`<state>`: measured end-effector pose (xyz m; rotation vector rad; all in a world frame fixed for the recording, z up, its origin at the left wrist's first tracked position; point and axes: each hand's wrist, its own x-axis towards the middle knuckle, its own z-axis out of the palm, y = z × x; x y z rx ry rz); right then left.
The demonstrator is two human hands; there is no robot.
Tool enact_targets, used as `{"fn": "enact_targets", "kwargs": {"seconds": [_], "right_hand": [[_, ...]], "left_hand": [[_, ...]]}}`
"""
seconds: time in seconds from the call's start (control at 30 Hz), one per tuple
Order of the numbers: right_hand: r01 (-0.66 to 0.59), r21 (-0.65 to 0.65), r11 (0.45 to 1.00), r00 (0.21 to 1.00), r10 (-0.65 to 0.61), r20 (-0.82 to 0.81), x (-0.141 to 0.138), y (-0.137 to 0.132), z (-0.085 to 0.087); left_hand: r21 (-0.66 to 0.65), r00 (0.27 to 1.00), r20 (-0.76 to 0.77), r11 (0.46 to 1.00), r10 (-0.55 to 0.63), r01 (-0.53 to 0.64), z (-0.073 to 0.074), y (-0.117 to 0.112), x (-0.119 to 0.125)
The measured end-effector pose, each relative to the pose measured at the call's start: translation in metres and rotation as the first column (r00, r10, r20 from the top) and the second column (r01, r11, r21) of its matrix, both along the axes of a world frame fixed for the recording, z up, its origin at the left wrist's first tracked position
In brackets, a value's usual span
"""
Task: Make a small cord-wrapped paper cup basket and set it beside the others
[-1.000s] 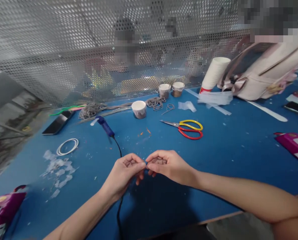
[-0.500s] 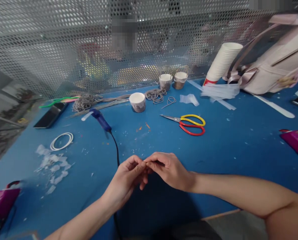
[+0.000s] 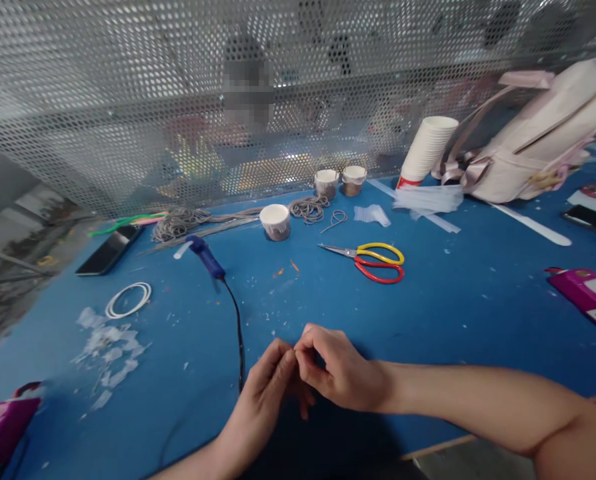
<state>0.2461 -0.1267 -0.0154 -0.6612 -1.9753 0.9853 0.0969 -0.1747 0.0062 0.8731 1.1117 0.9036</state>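
My left hand [image 3: 267, 393] and my right hand [image 3: 334, 370] meet low over the blue table [image 3: 478, 300], fingertips pinched together at one spot. Whatever sits between the fingertips is too small to make out. Both hands have their fingers curled and pressed closed. A blue-handled tool [image 3: 205, 255] with a black cord [image 3: 238, 320] lies just beyond my left hand. Yellow and red scissors [image 3: 373, 261] lie farther back, to the right of centre.
A paper cup [image 3: 275, 221] stands near a tangle of grey bands [image 3: 308, 208], with two more cups [image 3: 340, 180] behind. A cup stack [image 3: 425, 150], pale bag [image 3: 538, 140], phone [image 3: 109, 249], white ring [image 3: 128, 299] and pink boxes [image 3: 585, 297] ring the table. A perforated metal screen [image 3: 128, 100] closes the back.
Both hands have drawn back toward me and lower in the view, staying pinched together. The fingers have curled tighter around the meeting point.
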Motion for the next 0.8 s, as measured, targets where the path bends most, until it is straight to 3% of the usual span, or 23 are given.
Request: {"fn": "enact_targets", "kwargs": {"seconds": [0.17,0.23,0.3,0.37,0.53,0.67,0.8], "right_hand": [[-0.152,0.088,0.984,0.988,0.154,-0.018,0.003,0.007,-0.001],[-0.184,0.186,0.965,0.981,0.191,-0.020,0.002,0.008,-0.003],[-0.200,0.290,0.936,0.977,0.212,-0.011,0.001,0.007,-0.004],[-0.227,0.302,0.926,0.973,0.231,0.025,-0.001,0.007,-0.005],[-0.177,0.080,0.981,0.980,0.168,0.108,0.000,0.016,-0.001],[-0.208,0.190,0.959,0.940,0.143,0.309,0.002,0.024,0.001],[-0.355,0.184,0.917,0.794,0.192,0.576,0.010,0.029,0.021]], "left_hand": [[-0.157,0.925,0.365,0.972,-0.105,0.173,-0.006,0.002,-0.006],[-0.199,0.888,0.429,0.942,-0.164,0.270,-0.007,0.003,-0.010],[-0.238,0.881,0.418,0.909,-0.222,0.342,-0.008,0.002,-0.013],[-0.282,0.893,0.372,0.886,-0.254,0.369,-0.008,0.001,-0.015],[-0.320,0.914,0.258,0.865,-0.312,0.385,-0.006,0.003,-0.020],[-0.253,0.933,0.219,0.907,-0.286,0.338,0.005,0.006,-0.028],[-0.184,0.980,0.095,0.964,-0.178,0.193,0.019,0.012,-0.042]]}}
